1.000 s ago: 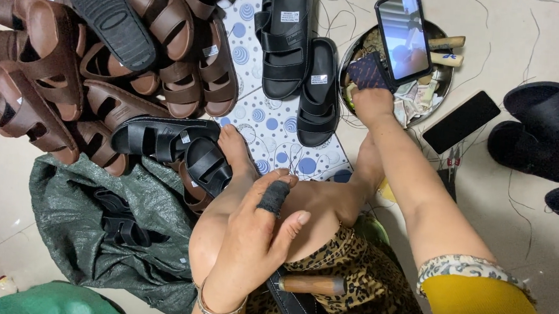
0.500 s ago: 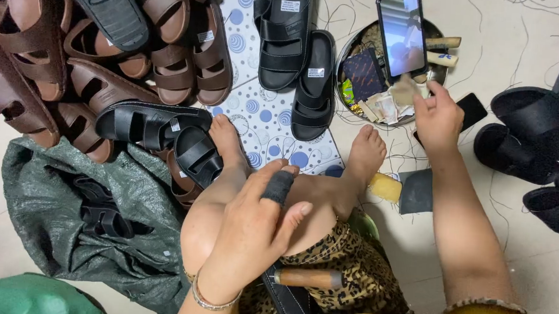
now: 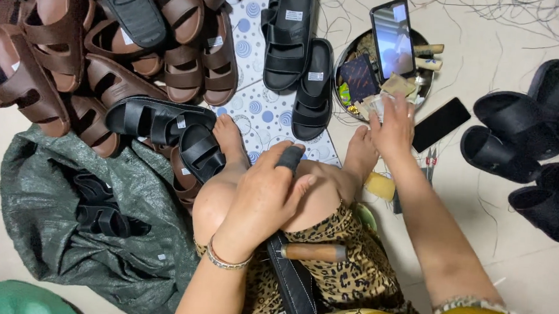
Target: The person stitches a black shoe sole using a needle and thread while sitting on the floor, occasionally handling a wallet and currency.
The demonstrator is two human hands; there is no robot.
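My left hand (image 3: 261, 200) rests on my bent knee and grips a black sandal (image 3: 292, 275); its toe end (image 3: 289, 157) pokes out above my fingers and the rest runs down my lap. A wooden-handled tool (image 3: 316, 252) lies across the sandal. My right hand (image 3: 392, 128) is stretched out to the edge of a round metal tray (image 3: 423, 88), fingers on the small items at its near rim. The tray holds a phone (image 3: 392, 37) propped upright, a dark wallet (image 3: 360, 78) and small packets.
A heap of brown sandals (image 3: 107, 46) fills the upper left, with black sandals (image 3: 297, 56) on a dotted mat. A grey-green sack (image 3: 65, 228) holds more black sandals at left. A second phone (image 3: 442, 124) and small scissors (image 3: 430, 160) lie right of the tray. Black slides (image 3: 529, 144) sit at right.
My right hand drew back from the phone on the floor toward the tray's near rim. The left hand stayed on the knee with the sandal.
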